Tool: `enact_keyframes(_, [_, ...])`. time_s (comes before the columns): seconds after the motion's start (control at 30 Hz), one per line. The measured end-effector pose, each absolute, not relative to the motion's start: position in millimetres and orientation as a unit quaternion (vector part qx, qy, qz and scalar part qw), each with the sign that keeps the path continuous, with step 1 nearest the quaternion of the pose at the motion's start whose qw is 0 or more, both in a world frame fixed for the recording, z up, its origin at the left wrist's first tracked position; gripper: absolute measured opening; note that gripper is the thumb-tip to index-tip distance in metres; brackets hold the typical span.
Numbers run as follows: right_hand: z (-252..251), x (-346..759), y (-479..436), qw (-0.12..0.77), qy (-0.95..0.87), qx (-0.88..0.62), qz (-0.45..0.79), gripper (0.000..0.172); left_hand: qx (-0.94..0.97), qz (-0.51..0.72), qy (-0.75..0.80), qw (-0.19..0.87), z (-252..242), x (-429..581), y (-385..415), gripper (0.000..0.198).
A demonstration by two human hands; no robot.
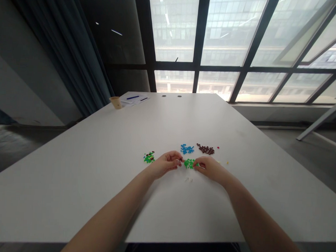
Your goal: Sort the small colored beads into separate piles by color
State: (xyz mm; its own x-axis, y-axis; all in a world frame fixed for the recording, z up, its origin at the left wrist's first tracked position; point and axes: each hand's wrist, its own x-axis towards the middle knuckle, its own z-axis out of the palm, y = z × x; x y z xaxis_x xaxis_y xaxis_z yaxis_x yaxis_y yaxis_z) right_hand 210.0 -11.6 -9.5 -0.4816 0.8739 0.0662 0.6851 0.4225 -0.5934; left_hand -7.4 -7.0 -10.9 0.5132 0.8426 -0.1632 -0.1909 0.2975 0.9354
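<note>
My left hand (pixel 168 163) has its fingers curled together, with a small dark brown piece (pixel 180 160) showing at the fingertips. Against the right edge of the green pile (pixel 188 163), my right hand (pixel 206 166) is closed in a pinch; whatever sits in its fingertips is too small to make out. Behind the hands lie a pile of blue pieces (pixel 187 149) and a pile of dark brown pieces (pixel 206 149). A mixed pile (pixel 149 157), mostly green, is left of my left hand. A few white pieces (pixel 188 179) lie in front of the green pile.
A red piece (pixel 218 147) and a yellow piece (pixel 227 162) lie apart on the right. The long white table (pixel 100 156) carries a tan cup (pixel 116 102) and papers (pixel 136 99) with a blue pen (pixel 133 97) at its far left edge.
</note>
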Motion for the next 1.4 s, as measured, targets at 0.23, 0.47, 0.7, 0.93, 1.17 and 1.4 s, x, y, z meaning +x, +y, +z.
enact_keyframes(0.23, [-7.6,209.1,-12.9,0.191,-0.824,-0.468,0.256,0.017,0.480,0.360,0.338,0.725,-12.5,-7.6,-6.5,0.025])
enact_keyframes(0.47, [-9.3,207.8,-11.4,0.241,-0.831,-0.448,0.228,0.016,0.485,0.356,0.335,0.725,-15.9,-8.4,-4.9,0.026])
enact_keyframes(0.7, [-0.2,198.9,-17.7,0.357,-0.817,-0.408,0.195,0.014,0.483,0.337,0.354,0.727,-13.6,-5.7,-7.1,0.023])
enact_keyframes(0.93, [-3.5,185.7,-24.4,0.381,-0.840,-0.353,0.155,0.016,0.491,0.300,0.380,0.724,-13.4,-2.5,-9.2,0.025])
enact_keyframes(1.17, [-9.8,183.1,-22.9,0.357,-0.849,-0.360,0.149,0.014,0.501,0.304,0.363,0.724,-19.1,-1.7,-7.6,0.028])
enact_keyframes(1.4, [-8.5,194.5,-12.0,0.380,-0.820,-0.399,0.155,0.013,0.504,0.306,0.366,0.720,-19.1,-1.9,-7.5,0.038])
